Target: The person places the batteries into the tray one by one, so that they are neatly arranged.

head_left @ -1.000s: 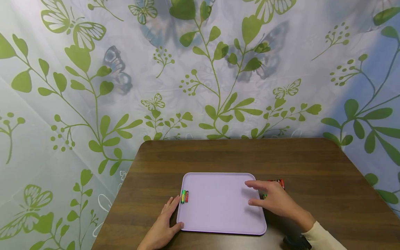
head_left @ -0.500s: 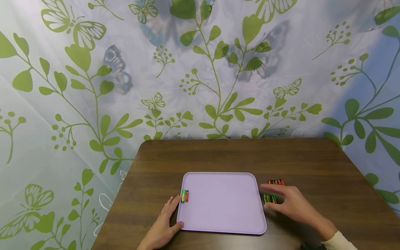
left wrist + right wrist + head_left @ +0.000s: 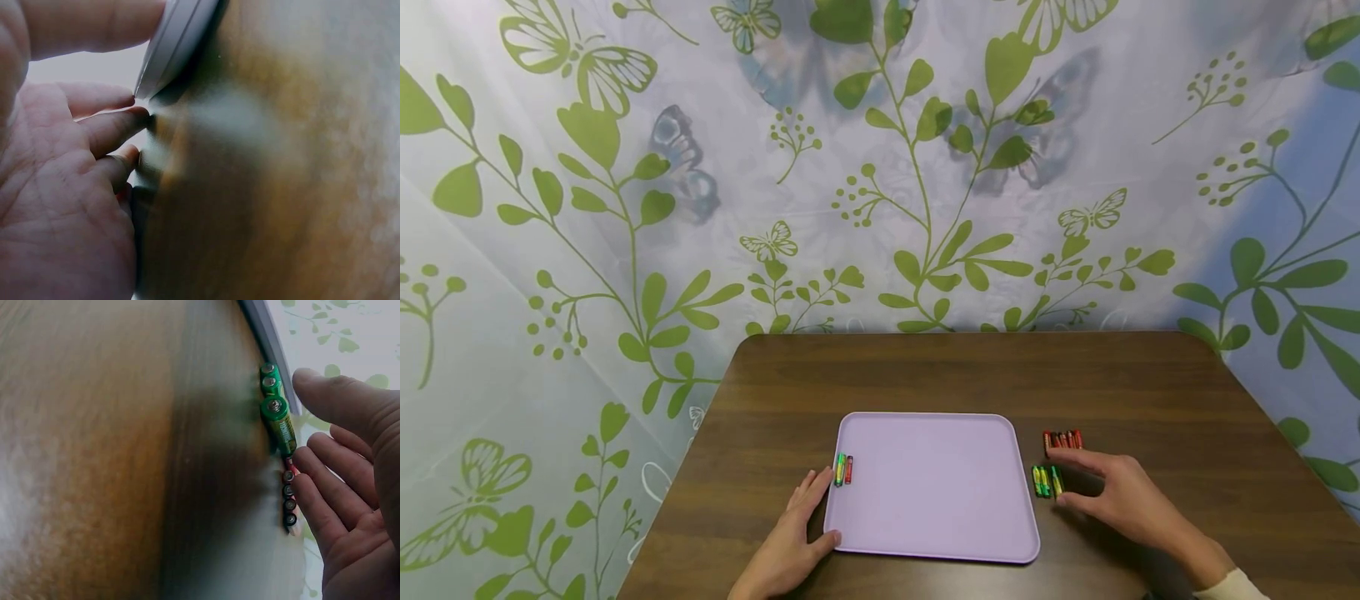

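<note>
A lilac tray [image 3: 934, 492] lies on the table, with one green battery [image 3: 839, 470] and one thinner red battery [image 3: 848, 470] side by side at its left rim. My left hand [image 3: 792, 533] rests at that rim, thumb and fingertips touching it; the left wrist view shows the tray edge [image 3: 177, 47] by the fingers. Right of the tray stand three green batteries [image 3: 1041, 482], one a little apart. My right hand [image 3: 1126, 493] is spread beside that one [image 3: 279, 425], thumb on the near side, fingers beyond, no grip visible. Behind are several red batteries [image 3: 1063, 442].
The brown wooden table [image 3: 970, 371] extends behind and to both sides of the tray. A hanging cloth [image 3: 820, 167] with green leaves and butterflies stands along its far edge.
My right hand has moved right, from above the tray's right part to the green batteries, uncovering them and the red ones. The left hand has stayed at the rim.
</note>
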Motion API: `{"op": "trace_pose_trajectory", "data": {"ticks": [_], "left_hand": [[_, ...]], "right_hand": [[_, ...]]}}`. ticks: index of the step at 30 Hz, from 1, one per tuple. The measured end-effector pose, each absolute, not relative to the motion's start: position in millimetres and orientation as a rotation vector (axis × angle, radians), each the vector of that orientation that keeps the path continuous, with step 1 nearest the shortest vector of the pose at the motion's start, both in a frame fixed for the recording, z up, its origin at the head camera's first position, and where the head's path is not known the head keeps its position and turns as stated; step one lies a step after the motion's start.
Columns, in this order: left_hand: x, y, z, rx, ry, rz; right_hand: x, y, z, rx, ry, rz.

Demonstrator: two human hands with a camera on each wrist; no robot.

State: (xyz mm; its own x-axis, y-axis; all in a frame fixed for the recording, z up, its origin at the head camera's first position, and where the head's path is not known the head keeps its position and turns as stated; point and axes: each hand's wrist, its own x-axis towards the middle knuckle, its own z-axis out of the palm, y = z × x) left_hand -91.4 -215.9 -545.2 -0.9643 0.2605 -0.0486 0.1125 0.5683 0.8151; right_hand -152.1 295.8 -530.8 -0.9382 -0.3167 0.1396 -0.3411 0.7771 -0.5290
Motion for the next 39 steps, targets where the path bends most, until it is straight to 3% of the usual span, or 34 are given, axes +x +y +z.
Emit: {"op": "trace_pose_trajectory", "data": {"ticks": [26, 39], "left_hand": [[-79.8, -217.4, -541.0, 0.31, 2.622, 1.347], [-57.8, -198.5, -540.1, 0.27, 2.642, 1.358]], "right_hand": [[-136.3, 292.1, -531.6, 0.544, -2.923, 0.831], [-136.1, 298.4, -520.2, 0.758, -2.78, 0.9]]}}
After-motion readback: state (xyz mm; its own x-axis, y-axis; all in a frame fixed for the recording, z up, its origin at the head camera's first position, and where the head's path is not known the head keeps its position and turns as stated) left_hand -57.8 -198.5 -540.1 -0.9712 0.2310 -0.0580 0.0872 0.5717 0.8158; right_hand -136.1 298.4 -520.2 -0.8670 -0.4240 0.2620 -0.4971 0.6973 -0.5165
